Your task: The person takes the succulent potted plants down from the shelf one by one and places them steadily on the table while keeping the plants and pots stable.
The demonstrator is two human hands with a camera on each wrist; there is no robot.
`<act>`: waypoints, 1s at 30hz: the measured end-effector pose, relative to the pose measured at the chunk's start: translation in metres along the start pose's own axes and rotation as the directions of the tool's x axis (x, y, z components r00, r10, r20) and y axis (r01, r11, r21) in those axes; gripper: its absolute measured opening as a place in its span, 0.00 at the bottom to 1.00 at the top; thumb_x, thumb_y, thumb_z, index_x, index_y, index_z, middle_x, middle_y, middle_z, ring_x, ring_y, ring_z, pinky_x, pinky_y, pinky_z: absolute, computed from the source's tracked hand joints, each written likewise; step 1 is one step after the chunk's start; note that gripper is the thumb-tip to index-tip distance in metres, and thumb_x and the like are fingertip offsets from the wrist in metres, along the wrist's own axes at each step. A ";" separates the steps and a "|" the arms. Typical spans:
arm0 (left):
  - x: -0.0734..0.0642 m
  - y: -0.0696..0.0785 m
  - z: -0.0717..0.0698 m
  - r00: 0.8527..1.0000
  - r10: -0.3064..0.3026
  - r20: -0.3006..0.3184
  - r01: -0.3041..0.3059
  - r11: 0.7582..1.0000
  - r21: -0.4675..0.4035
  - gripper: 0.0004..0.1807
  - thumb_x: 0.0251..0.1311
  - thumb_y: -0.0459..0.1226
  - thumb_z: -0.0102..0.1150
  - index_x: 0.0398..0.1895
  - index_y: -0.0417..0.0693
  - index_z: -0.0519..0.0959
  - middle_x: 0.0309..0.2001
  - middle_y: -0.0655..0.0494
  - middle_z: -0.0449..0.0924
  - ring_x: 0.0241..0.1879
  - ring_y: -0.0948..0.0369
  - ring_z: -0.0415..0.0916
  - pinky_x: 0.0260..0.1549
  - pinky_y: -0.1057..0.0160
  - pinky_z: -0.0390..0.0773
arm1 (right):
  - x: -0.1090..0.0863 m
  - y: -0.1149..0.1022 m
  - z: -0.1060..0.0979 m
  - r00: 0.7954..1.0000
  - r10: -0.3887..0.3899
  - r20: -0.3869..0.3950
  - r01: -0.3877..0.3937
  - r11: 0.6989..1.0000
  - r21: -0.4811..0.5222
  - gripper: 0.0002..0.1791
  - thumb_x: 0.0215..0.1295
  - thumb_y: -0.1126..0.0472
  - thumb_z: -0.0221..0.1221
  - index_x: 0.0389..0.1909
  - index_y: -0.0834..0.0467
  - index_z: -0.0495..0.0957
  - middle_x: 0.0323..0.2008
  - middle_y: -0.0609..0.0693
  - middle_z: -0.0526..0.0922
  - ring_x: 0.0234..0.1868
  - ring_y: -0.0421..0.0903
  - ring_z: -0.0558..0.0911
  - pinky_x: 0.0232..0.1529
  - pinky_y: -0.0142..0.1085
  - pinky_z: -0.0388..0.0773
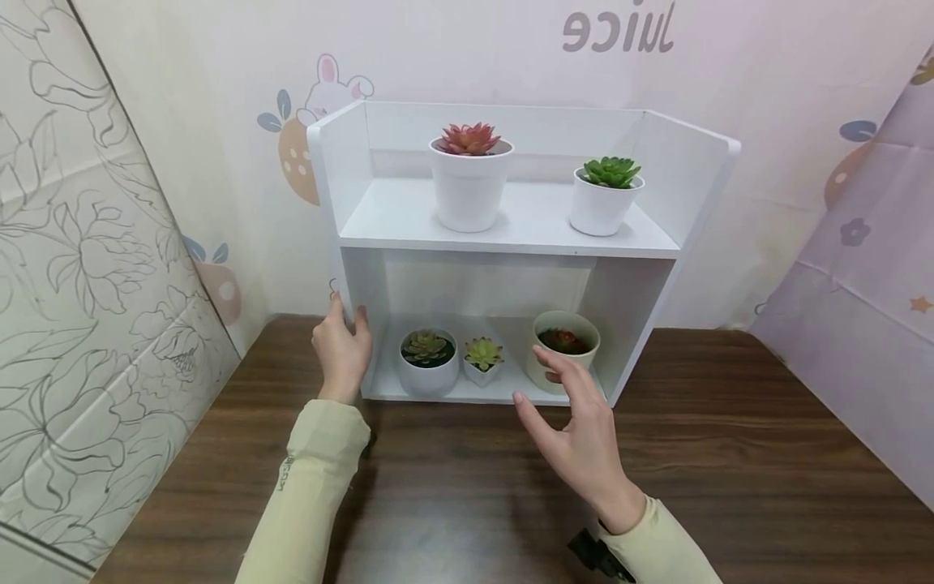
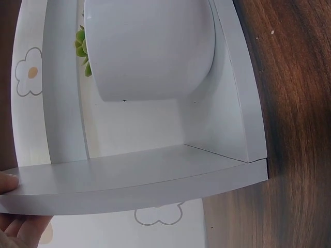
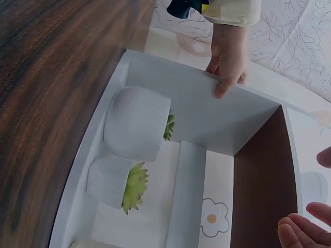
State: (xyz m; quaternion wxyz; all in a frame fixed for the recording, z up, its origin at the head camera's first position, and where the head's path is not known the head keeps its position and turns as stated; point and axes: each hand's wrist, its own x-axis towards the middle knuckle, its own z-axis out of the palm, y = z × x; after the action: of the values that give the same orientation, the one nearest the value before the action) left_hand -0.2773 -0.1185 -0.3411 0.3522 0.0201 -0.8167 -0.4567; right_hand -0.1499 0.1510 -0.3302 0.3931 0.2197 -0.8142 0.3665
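Note:
A white two-tier shelf (image 1: 511,246) stands on the wooden table. My left hand (image 1: 344,349) grips its left side panel, thumb inside and fingers outside, as the left wrist view (image 2: 139,188) also shows. In front of the lower right compartment, my right hand (image 1: 584,442) is held with fingers spread and slightly bent, holding nothing. Behind its fingertips is a cream pot (image 1: 538,365) with a dark reddish plant, partly covered by the hand. On the same lower tier sit a round white pot (image 1: 429,377) with a succulent and a small white pot (image 3: 108,181) with a yellow-green succulent.
On the upper tier stand a larger white pot (image 1: 470,191) with a red succulent and a smaller white pot (image 1: 601,207) with a green one. A patterned wall covering (image 1: 481,57) rises behind the shelf. The brown wooden table (image 1: 467,487) extends in front.

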 end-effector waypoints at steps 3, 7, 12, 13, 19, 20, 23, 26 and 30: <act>0.000 0.000 0.000 1.000 -0.001 0.005 0.001 1.000 -0.001 0.18 0.66 0.34 0.52 0.57 0.35 0.72 0.53 0.31 0.78 0.52 0.39 0.77 0.47 0.41 0.77 | 0.001 -0.001 0.000 1.000 0.013 0.000 -0.013 1.000 0.009 0.34 0.51 0.67 0.68 0.61 0.54 0.72 0.57 0.50 0.77 0.54 0.45 0.76 0.53 0.28 0.71; 0.000 0.000 0.000 1.000 0.002 0.009 -0.002 1.000 -0.003 0.18 0.66 0.34 0.52 0.57 0.34 0.72 0.53 0.31 0.77 0.52 0.39 0.77 0.47 0.41 0.77 | 0.004 -0.002 0.000 1.000 0.015 -0.016 -0.015 0.999 0.031 0.33 0.50 0.68 0.68 0.61 0.55 0.73 0.55 0.50 0.78 0.54 0.45 0.76 0.53 0.26 0.70; 0.000 0.001 0.000 1.000 -0.002 0.008 0.002 1.000 -0.006 0.18 0.66 0.33 0.52 0.56 0.34 0.73 0.53 0.32 0.78 0.52 0.39 0.77 0.48 0.41 0.77 | 0.008 -0.003 0.001 0.999 -0.001 -0.039 0.003 0.999 0.054 0.32 0.50 0.69 0.68 0.60 0.56 0.73 0.54 0.52 0.79 0.53 0.46 0.76 0.52 0.27 0.71; 0.000 0.001 0.000 1.000 -0.003 0.008 0.003 1.000 -0.006 0.18 0.66 0.33 0.52 0.56 0.34 0.73 0.53 0.32 0.78 0.52 0.39 0.77 0.48 0.41 0.77 | 0.008 -0.003 0.001 0.999 0.004 -0.039 -0.002 0.998 0.058 0.32 0.51 0.69 0.67 0.60 0.56 0.73 0.54 0.52 0.79 0.53 0.46 0.76 0.53 0.27 0.71; 0.000 0.001 0.000 1.000 -0.005 0.004 0.005 1.000 -0.007 0.18 0.66 0.33 0.52 0.56 0.34 0.73 0.53 0.32 0.78 0.52 0.40 0.77 0.48 0.41 0.77 | 0.012 -0.004 0.000 0.999 0.033 -0.031 -0.030 0.997 0.072 0.30 0.52 0.68 0.67 0.59 0.57 0.73 0.53 0.54 0.78 0.53 0.47 0.76 0.53 0.26 0.70; 0.000 0.001 0.000 1.000 -0.006 0.002 0.006 1.000 -0.005 0.18 0.65 0.33 0.52 0.56 0.34 0.73 0.52 0.32 0.78 0.52 0.39 0.77 0.48 0.41 0.77 | 0.013 -0.004 0.000 0.999 0.030 -0.034 -0.028 0.997 0.074 0.30 0.52 0.68 0.67 0.59 0.58 0.73 0.53 0.54 0.78 0.53 0.47 0.76 0.53 0.26 0.70; 0.000 0.000 0.000 1.000 -0.008 0.001 0.008 1.000 -0.004 0.17 0.65 0.33 0.52 0.55 0.33 0.73 0.52 0.32 0.78 0.52 0.39 0.77 0.48 0.41 0.77 | 0.016 -0.004 0.000 0.998 0.019 -0.055 -0.014 0.996 0.089 0.29 0.52 0.68 0.66 0.58 0.59 0.74 0.53 0.54 0.78 0.54 0.46 0.76 0.53 0.27 0.71; 0.000 0.000 0.000 1.000 -0.012 0.004 0.012 1.000 -0.003 0.17 0.66 0.33 0.52 0.55 0.33 0.73 0.52 0.31 0.78 0.52 0.39 0.77 0.48 0.41 0.77 | 0.019 -0.004 0.001 0.996 -0.009 -0.090 0.019 0.993 0.114 0.28 0.51 0.69 0.66 0.56 0.62 0.75 0.52 0.54 0.79 0.53 0.48 0.77 0.52 0.28 0.72; 0.000 0.001 -0.001 1.000 -0.017 0.006 0.017 1.000 -0.003 0.18 0.66 0.34 0.52 0.56 0.33 0.73 0.52 0.31 0.78 0.52 0.38 0.77 0.48 0.41 0.77 | 0.023 -0.004 0.001 0.991 -0.038 -0.127 0.056 0.988 0.145 0.28 0.50 0.70 0.66 0.56 0.63 0.75 0.52 0.55 0.79 0.51 0.49 0.77 0.52 0.28 0.72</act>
State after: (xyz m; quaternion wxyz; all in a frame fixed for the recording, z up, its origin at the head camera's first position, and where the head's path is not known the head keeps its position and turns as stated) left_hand -0.2764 -0.1182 -0.3404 0.3460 0.0251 -0.8169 -0.4608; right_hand -0.1611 0.1459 -0.3106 0.4338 0.2445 -0.7534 0.4296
